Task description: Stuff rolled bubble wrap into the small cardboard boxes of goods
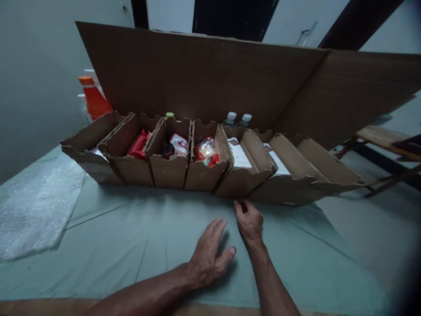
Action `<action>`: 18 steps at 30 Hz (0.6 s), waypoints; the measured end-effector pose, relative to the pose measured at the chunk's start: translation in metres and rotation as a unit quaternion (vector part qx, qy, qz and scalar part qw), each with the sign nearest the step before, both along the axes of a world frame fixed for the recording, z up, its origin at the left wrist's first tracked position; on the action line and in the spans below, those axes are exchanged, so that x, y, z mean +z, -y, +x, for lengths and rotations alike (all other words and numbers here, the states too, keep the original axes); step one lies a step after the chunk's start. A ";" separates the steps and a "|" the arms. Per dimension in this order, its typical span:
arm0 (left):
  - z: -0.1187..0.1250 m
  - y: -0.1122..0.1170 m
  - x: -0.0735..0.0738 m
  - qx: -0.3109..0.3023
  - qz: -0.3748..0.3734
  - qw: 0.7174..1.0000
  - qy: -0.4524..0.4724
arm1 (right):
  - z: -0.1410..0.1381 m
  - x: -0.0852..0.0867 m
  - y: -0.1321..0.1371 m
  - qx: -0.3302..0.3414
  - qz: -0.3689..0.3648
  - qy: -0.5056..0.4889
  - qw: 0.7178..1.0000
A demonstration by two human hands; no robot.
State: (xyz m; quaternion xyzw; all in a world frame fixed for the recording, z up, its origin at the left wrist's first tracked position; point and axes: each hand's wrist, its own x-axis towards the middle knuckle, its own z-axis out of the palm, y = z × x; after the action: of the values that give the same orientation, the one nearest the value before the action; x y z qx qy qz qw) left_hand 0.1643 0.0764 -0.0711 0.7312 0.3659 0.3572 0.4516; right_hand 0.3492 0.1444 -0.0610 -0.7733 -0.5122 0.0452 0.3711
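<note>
My left hand (208, 256) rests palm down on the pale green cloth (125, 245), fingers stretched forward and slightly spread, holding nothing. My right hand (249, 220) lies just ahead of it with its fingers curled in, fingertips close to the base of the row of cardboard bins (171, 173). Whether the right hand pinches anything is hidden. The bins hold red packets (138, 145), wrapped snacks (206, 151) and white cards (239, 154).
A tall cardboard sheet (204, 74) stands behind the bins. Two clear bottles (237, 119) and an orange-capped bottle (94, 98) stand at the back. A bubble-wrap sheet (36, 206) lies at the left. Wooden furniture (381, 140) sits to the right.
</note>
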 end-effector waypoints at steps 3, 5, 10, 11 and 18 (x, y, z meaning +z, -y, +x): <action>0.003 0.001 -0.004 0.006 0.012 1.000 0.007 | 0.002 -0.003 0.004 0.027 0.034 -0.008 0.999; 0.005 0.001 -0.006 0.011 0.020 1.000 0.017 | 0.000 0.001 0.005 0.041 0.060 -0.011 0.997; 0.009 -0.002 -0.001 0.023 0.021 0.998 0.047 | -0.042 0.047 0.005 0.107 0.151 -0.040 0.982; 0.009 -0.003 0.002 0.024 0.020 0.998 0.056 | -0.055 0.062 0.002 0.132 0.168 -0.043 0.976; 0.012 -0.010 0.005 0.051 -0.032 0.992 0.110 | -0.109 0.131 -0.045 0.173 -0.011 0.127 0.977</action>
State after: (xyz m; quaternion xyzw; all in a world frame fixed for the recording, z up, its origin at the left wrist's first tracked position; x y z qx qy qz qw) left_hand 0.1768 0.0861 -0.0659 0.6529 0.3616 0.4461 0.4939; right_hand 0.2401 0.1897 0.0702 -0.6765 -0.6807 0.0157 0.2807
